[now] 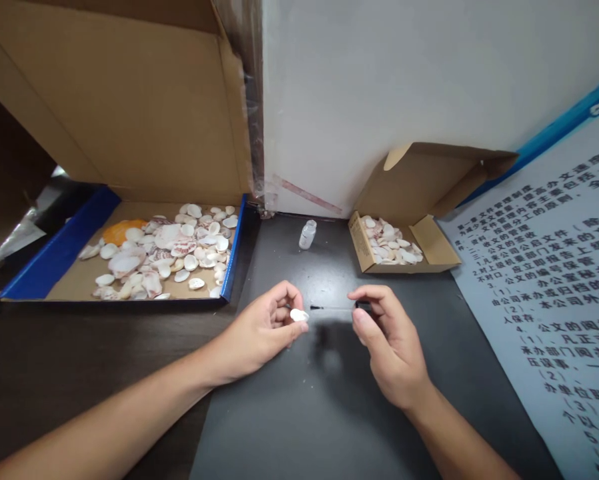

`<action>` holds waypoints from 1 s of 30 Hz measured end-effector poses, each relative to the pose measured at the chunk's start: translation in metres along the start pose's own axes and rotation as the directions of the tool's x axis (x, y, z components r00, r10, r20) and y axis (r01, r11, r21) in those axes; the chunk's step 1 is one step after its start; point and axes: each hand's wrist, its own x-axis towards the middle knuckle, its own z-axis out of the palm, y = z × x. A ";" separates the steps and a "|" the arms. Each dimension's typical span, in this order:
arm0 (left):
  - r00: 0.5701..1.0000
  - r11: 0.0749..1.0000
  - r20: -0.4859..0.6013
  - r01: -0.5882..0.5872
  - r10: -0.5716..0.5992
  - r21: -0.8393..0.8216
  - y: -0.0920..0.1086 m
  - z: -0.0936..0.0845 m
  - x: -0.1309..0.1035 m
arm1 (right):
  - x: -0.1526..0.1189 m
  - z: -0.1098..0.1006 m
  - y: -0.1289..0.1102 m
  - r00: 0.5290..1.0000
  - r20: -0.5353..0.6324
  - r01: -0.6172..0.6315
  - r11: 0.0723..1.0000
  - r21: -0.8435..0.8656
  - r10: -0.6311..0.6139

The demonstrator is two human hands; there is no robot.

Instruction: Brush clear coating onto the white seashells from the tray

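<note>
A small white seashell (299, 315) is pinched between the thumb and fingers of my left hand (265, 330). My right hand (392, 340) grips the black cap of a thin applicator brush (317, 307) between thumb and fingers. Its slender pale stem points left, so the dark tip lies just right of the shell, apart from it. Behind both hands stands a small uncapped glass bottle (307, 235), whitish inside, with dark marks on its side.
At the left, an open blue-edged cardboard box (74, 280) holds many shells and an orange piece. A smaller open cardboard box (404, 269) with shells stands at the back right. A printed sheet (534, 293) borders the dark tabletop (279, 427); a white wall (379, 80) rises behind.
</note>
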 end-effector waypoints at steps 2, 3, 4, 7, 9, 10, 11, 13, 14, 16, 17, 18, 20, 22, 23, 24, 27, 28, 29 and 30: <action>1.000 1.000 -0.006 -0.020 0.020 0.017 0.000 0.000 0.000 | 0.000 -0.001 -0.001 0.999 0.005 0.032 0.999 -0.033 -0.031; 1.000 0.999 -0.008 -0.030 0.031 0.027 0.000 0.001 0.000 | 0.000 -0.001 -0.002 0.999 0.023 0.046 0.997 -0.059 -0.045; 0.999 0.999 -0.009 -0.038 0.038 0.035 0.000 0.001 -0.001 | 0.000 0.000 -0.003 0.998 0.042 0.059 0.995 -0.084 -0.056; 1.000 0.999 0.000 -0.026 0.026 0.031 -0.001 0.001 -0.001 | -0.001 0.001 -0.005 0.996 0.044 0.084 0.989 -0.121 -0.080; 1.000 1.000 0.025 0.007 -0.008 0.019 0.000 0.001 -0.002 | -0.001 0.002 -0.006 0.995 0.037 0.096 0.988 -0.122 -0.092; 0.999 1.000 0.036 0.022 -0.023 0.018 0.000 0.001 -0.002 | -0.001 0.002 -0.006 0.995 0.042 0.098 0.988 -0.122 -0.093; 0.999 0.999 0.042 0.031 -0.032 0.021 0.001 0.001 -0.002 | 0.000 0.002 -0.006 0.995 0.050 0.095 0.988 -0.125 -0.090; 0.999 0.999 0.040 0.035 -0.036 0.026 0.003 0.002 -0.002 | 0.000 0.002 -0.006 0.996 0.059 0.081 0.988 -0.130 -0.074; 0.999 0.999 0.034 0.032 -0.033 0.022 0.004 0.002 -0.002 | 0.000 0.002 -0.006 0.996 0.061 0.073 0.989 -0.131 -0.065; 0.999 1.000 0.028 0.029 -0.029 0.004 0.006 0.003 -0.001 | 0.001 0.002 -0.007 0.997 0.060 0.065 0.989 -0.136 -0.057; 0.999 1.000 0.031 0.030 -0.030 -0.009 0.006 0.003 -0.001 | 0.001 0.001 -0.007 0.996 0.061 0.066 0.988 -0.139 -0.058; 0.999 0.999 0.033 0.033 -0.032 -0.023 0.007 0.003 0.000 | 0.001 0.001 -0.007 0.996 0.060 0.069 0.987 -0.143 -0.060; 0.999 0.998 0.037 0.039 -0.037 -0.041 0.007 0.002 0.000 | 0.000 0.000 -0.007 0.996 0.051 0.079 0.986 -0.148 -0.072; 0.999 0.999 0.035 0.039 -0.038 -0.036 0.006 0.002 0.000 | 0.000 0.000 -0.007 0.995 0.042 0.095 0.984 -0.151 -0.089; 0.999 0.999 0.036 0.038 -0.037 -0.026 0.006 0.002 0.000 | 0.000 0.000 -0.007 0.994 0.043 0.104 0.983 -0.151 -0.098; 0.999 0.999 0.039 0.034 -0.033 -0.015 0.006 0.002 -0.001 | 0.000 0.000 -0.008 0.993 0.049 0.112 0.982 -0.151 -0.106; 0.998 1.000 0.050 0.025 -0.025 0.013 0.006 0.002 -0.001 | 0.000 0.001 -0.010 0.990 0.071 0.128 0.979 -0.157 -0.118; 0.998 1.000 0.050 0.022 -0.023 0.019 0.006 0.002 -0.002 | 0.000 0.001 -0.010 0.990 0.070 0.131 0.978 -0.161 -0.121; 0.999 1.000 0.048 0.021 -0.022 0.022 0.006 0.002 -0.002 | 0.000 0.001 -0.010 0.990 0.065 0.131 0.977 -0.167 -0.122; 0.999 0.999 0.048 0.021 -0.022 0.024 0.006 0.002 -0.002 | 0.000 0.001 -0.011 0.991 0.059 0.131 0.976 -0.172 -0.123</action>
